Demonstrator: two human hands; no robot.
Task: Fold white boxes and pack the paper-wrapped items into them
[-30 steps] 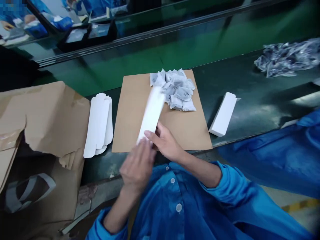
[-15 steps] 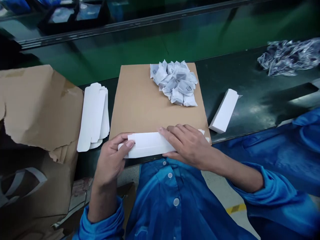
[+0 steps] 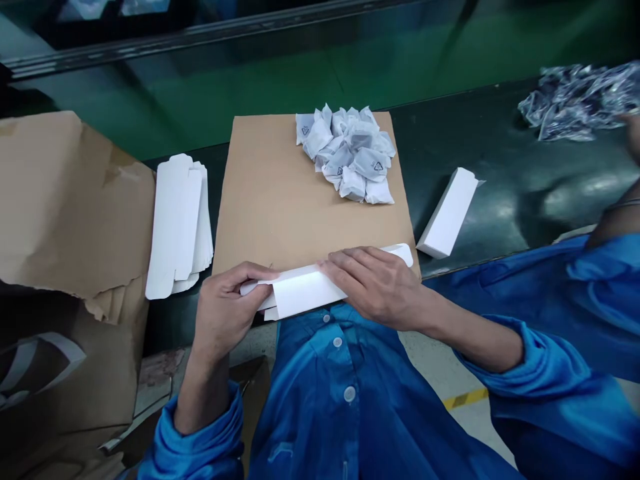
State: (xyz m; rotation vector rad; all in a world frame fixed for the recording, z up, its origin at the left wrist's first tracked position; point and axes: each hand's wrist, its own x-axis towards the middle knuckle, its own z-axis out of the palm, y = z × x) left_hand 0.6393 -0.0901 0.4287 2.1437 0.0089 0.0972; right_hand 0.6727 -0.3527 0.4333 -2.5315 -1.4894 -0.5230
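A white carton [image 3: 305,288], partly folded, lies across the front edge of a brown cardboard sheet [image 3: 265,200]. At its left end my left hand [image 3: 227,303] pinches the flaps between thumb and fingers. My right hand [image 3: 375,283] wraps over the right half of the carton, and a rounded flap sticks out beyond it. The carton's left end gapes, with loose flaps showing. Small white printed packets [image 3: 353,153] lie heaped on the sheet's far right part. The underside of the carton is hidden.
Flat white cartons [image 3: 175,227] are stacked left of the sheet, beside a torn brown box [image 3: 60,207]. One formed white carton [image 3: 447,213] lies to the right. Clear plastic bags [image 3: 575,100] sit at far right, near another person's hand [image 3: 634,137].
The carton's left end has opened into loose flaps, and more of its right flap shows. Another person's hand has come in at the right edge. My view has shifted slightly.
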